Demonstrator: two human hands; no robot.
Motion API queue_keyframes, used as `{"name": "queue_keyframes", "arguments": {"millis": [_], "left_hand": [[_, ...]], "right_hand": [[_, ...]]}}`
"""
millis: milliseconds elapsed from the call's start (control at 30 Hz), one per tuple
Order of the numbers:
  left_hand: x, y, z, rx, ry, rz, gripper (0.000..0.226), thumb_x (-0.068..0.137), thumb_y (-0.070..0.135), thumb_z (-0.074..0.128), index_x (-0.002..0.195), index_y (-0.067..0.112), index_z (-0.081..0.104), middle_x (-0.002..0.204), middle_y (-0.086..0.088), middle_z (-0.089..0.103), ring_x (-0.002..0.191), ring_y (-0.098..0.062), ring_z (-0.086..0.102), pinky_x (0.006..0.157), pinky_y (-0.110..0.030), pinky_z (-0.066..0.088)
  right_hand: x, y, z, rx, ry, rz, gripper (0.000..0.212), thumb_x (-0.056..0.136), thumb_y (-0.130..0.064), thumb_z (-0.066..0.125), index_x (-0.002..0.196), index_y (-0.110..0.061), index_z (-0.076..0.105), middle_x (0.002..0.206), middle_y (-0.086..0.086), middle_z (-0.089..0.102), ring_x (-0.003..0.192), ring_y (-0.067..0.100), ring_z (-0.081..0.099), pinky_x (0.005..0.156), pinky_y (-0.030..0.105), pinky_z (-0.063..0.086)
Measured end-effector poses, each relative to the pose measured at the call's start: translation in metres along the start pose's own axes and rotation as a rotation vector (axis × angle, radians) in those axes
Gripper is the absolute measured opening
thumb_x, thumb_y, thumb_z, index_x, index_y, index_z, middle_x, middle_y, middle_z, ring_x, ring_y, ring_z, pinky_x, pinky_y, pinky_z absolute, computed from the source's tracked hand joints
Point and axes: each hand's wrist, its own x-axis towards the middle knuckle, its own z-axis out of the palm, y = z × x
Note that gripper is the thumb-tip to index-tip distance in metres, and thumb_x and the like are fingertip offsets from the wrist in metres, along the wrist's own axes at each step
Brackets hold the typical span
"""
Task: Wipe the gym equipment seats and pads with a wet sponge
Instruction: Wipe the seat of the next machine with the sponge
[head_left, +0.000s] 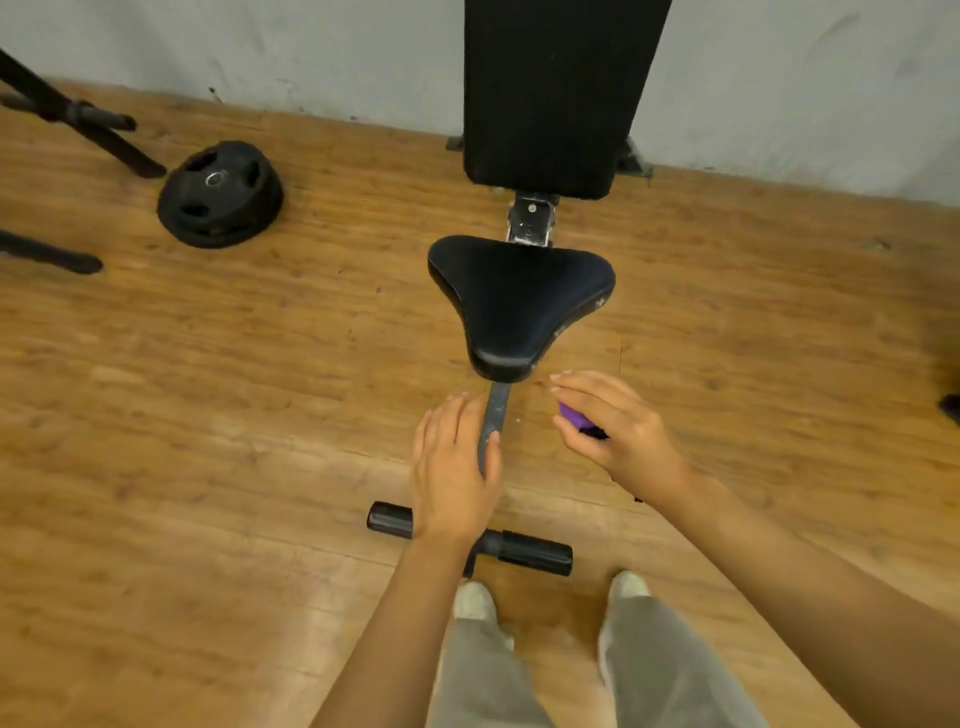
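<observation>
A black triangular bench seat (519, 301) stands in the middle of the view, with a long black back pad (556, 88) rising behind it toward the wall. My right hand (618, 431) hovers just below the seat's narrow front end and holds a purple sponge (574, 414), mostly hidden under the fingers. My left hand (452, 473) is open with straight fingers, lying over the grey frame bar (493, 415) that runs down from the seat. Black foam roller pads (535, 556) cross the bar's low end near my feet.
A black weight plate (221, 195) lies on the wooden floor at the left. Black stand legs (78, 122) reach in from the far left edge. A grey wall (311, 52) runs along the back.
</observation>
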Motion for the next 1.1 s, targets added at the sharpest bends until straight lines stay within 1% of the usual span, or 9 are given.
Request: {"name": "queue_keyframes", "arguments": {"millis": [133, 267, 400, 567, 667, 767, 867, 933, 1100], "left_hand": [[0.013, -0.017, 0.033, 0.016, 0.038, -0.067, 0.043, 0.096, 0.03, 0.043, 0.13, 0.007, 0.058, 0.134, -0.01, 0.058, 0.117, -0.029, 0.057, 0.1, -0.049, 0.046], [0.034, -0.022, 0.08, -0.011, 0.14, -0.121, 0.041, 0.099, 0.026, 0.045, 0.133, 0.007, 0.055, 0.138, -0.01, 0.056, 0.126, -0.027, 0.053, 0.103, -0.051, 0.045], [0.054, -0.035, 0.135, -0.043, 0.22, -0.099, 0.043, 0.102, 0.025, 0.041, 0.141, 0.007, 0.05, 0.145, -0.008, 0.051, 0.137, -0.022, 0.045, 0.112, -0.043, 0.038], [0.078, -0.081, 0.193, -0.096, 0.322, 0.097, 0.046, 0.104, 0.023, 0.04, 0.145, 0.003, 0.045, 0.151, -0.011, 0.045, 0.145, -0.019, 0.034, 0.118, -0.027, 0.025], [0.089, -0.109, 0.219, -0.135, 0.349, 0.175, 0.046, 0.104, 0.015, 0.037, 0.148, 0.001, 0.039, 0.155, -0.013, 0.04, 0.148, -0.019, 0.029, 0.12, -0.032, 0.025], [0.095, -0.129, 0.238, -0.187, 0.386, 0.305, 0.046, 0.102, 0.005, 0.038, 0.148, -0.004, 0.037, 0.157, -0.016, 0.034, 0.149, -0.024, 0.027, 0.121, -0.041, 0.026], [0.105, -0.143, 0.24, -0.213, 0.391, 0.406, 0.047, 0.101, -0.005, 0.039, 0.148, -0.006, 0.035, 0.158, -0.017, 0.031, 0.15, -0.026, 0.025, 0.122, -0.039, 0.023], [0.109, -0.151, 0.242, -0.188, 0.398, 0.461, 0.048, 0.1, -0.009, 0.04, 0.148, -0.005, 0.033, 0.157, -0.017, 0.031, 0.15, -0.026, 0.024, 0.122, -0.034, 0.021], [0.117, -0.159, 0.252, -0.202, 0.445, 0.517, 0.049, 0.1, -0.008, 0.041, 0.148, -0.006, 0.032, 0.158, -0.016, 0.03, 0.15, -0.025, 0.023, 0.123, -0.031, 0.019]], "right_hand": [[0.01, 0.036, 0.031, 0.055, -0.045, 0.019, 0.038, 0.091, -0.023, 0.064, 0.119, 0.002, 0.066, 0.122, 0.014, 0.065, 0.119, 0.02, 0.057, 0.11, 0.021, 0.038], [0.017, 0.084, 0.066, 0.088, -0.088, -0.021, 0.041, 0.092, -0.023, 0.064, 0.123, 0.003, 0.063, 0.126, 0.014, 0.063, 0.121, 0.017, 0.054, 0.11, 0.018, 0.036], [0.02, 0.125, 0.109, 0.101, -0.031, -0.109, 0.041, 0.091, -0.02, 0.065, 0.123, 0.005, 0.062, 0.124, 0.018, 0.063, 0.12, 0.017, 0.052, 0.11, 0.013, 0.033], [0.012, 0.168, 0.173, 0.098, 0.111, -0.298, 0.039, 0.092, -0.018, 0.066, 0.118, 0.01, 0.063, 0.122, 0.022, 0.063, 0.12, 0.022, 0.053, 0.11, 0.019, 0.037], [0.009, 0.186, 0.207, 0.101, 0.191, -0.396, 0.038, 0.093, -0.014, 0.069, 0.122, 0.009, 0.06, 0.127, 0.023, 0.059, 0.123, 0.026, 0.051, 0.109, 0.029, 0.04], [0.011, 0.196, 0.234, 0.003, 0.358, -0.508, 0.042, 0.095, -0.019, 0.068, 0.126, 0.007, 0.057, 0.131, 0.023, 0.057, 0.125, 0.03, 0.051, 0.108, 0.041, 0.044], [0.016, 0.197, 0.248, -0.054, 0.445, -0.543, 0.052, 0.104, -0.034, 0.045, 0.131, 0.01, 0.053, 0.138, 0.026, 0.052, 0.133, 0.034, 0.044, 0.115, 0.049, 0.033], [0.014, 0.204, 0.253, -0.071, 0.457, -0.555, 0.05, 0.106, -0.029, 0.032, 0.138, 0.007, 0.044, 0.146, 0.024, 0.044, 0.138, 0.035, 0.038, 0.12, 0.048, 0.022], [0.005, 0.231, 0.258, -0.201, 0.486, -0.579, 0.045, 0.106, -0.021, 0.042, 0.146, -0.002, 0.032, 0.152, 0.015, 0.03, 0.144, 0.031, 0.03, 0.122, 0.048, 0.016]]}}
